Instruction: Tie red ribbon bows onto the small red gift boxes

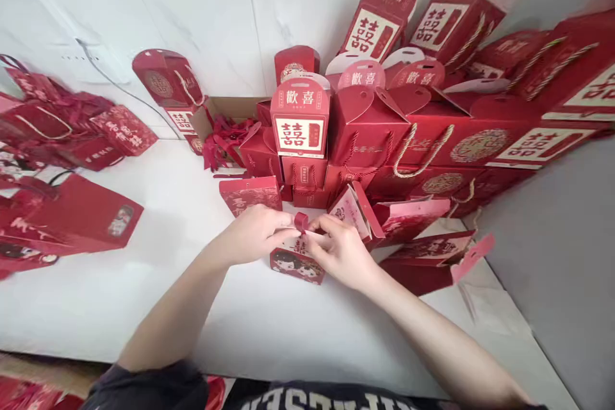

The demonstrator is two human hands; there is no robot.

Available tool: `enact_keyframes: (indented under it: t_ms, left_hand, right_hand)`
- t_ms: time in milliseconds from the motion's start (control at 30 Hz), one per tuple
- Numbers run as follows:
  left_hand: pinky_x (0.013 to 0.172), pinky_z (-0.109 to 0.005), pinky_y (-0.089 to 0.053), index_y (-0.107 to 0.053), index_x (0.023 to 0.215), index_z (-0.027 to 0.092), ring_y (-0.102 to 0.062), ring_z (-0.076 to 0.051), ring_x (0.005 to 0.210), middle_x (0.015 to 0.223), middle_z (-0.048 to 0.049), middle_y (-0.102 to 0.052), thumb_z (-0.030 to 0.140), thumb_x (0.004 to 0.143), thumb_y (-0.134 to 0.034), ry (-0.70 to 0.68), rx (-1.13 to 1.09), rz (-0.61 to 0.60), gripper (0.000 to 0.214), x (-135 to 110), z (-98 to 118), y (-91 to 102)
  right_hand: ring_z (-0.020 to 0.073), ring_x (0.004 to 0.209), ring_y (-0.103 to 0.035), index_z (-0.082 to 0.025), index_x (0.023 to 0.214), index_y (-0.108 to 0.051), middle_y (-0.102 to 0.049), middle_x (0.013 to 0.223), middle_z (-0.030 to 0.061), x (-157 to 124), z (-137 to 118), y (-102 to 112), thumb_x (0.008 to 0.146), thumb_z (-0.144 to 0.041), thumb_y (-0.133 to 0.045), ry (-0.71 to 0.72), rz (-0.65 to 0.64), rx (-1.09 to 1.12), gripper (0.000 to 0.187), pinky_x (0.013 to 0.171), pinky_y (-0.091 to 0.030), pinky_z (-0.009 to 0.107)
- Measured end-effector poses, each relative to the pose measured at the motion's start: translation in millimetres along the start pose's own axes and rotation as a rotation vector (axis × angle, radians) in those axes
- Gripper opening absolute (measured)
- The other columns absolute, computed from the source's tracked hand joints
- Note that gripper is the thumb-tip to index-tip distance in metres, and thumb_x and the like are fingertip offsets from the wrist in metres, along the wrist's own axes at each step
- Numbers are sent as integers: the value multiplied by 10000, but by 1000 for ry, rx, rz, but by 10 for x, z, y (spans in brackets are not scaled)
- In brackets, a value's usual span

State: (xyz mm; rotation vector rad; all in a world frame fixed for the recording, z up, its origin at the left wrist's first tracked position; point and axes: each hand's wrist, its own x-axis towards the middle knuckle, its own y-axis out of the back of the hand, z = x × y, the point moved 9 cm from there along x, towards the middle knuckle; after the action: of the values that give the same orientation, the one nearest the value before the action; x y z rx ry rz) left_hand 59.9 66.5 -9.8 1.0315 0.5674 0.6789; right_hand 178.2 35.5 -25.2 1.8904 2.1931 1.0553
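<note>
In the middle of the white table stands a small red gift box [298, 267] with a cartoon couple printed on its front. Over its top, a dark red ribbon [301, 222] forms a small loop. My left hand [254, 234] comes from the left with thumb and finger pinched on the ribbon. From the right, my right hand [341, 250] is also pinched at the ribbon, close against the loop. The fingers of both hands cover part of the box top. Just behind my left hand is another red box [250, 195].
Stacked red gift boxes [369, 122] with rope handles fill the back and right along the wall. A cardboard box [230, 109] holds dark red ribbons [225, 138]. Open red boxes [432, 253] lie to the right. More red boxes [77, 211] are piled at the left.
</note>
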Motion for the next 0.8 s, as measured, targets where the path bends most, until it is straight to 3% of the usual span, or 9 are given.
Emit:
enact_keyframes:
  t_ms: [233,433,667,800]
  left_hand:
    - [571,-273,-233,-449,643,163,-419,-99,526,559,34,-465,381,960,-437,-54,48,29,385,-9,146,46]
    - [541,-253,-237,-528,671,176,-436,-123,534,558,26,-514,640,772,-620,92,51,61,484,-18,132,57]
    - [564,-246,-243,-562,683,174,-403,-100,525,546,42,-488,463,851,-589,69,17,45,336,-21,147,51]
    - [551,-258,-218,-484,635,167,-362,-93,505,520,48,-424,359,874,-544,43,15,36,313,-25,133,53]
  right_hand:
    - [140,667,-561,-197,759,-529,-596,727,-3,-21,6,18,865,-206,-559,-28,20,17,111,641,-415,241]
    - [161,690,-593,-194,789,-589,-640,760,15,-61,-59,37,903,-229,-552,-47,-26,-35,125,648,-417,264]
    - [159,710,-590,-201,810,-596,-649,785,13,-68,-32,46,917,-224,-551,-58,-91,-53,118,647,-406,255]
    - [154,716,-578,-200,814,-564,-632,788,10,-34,-40,33,917,-201,-548,-24,-123,-50,105,660,-403,251]
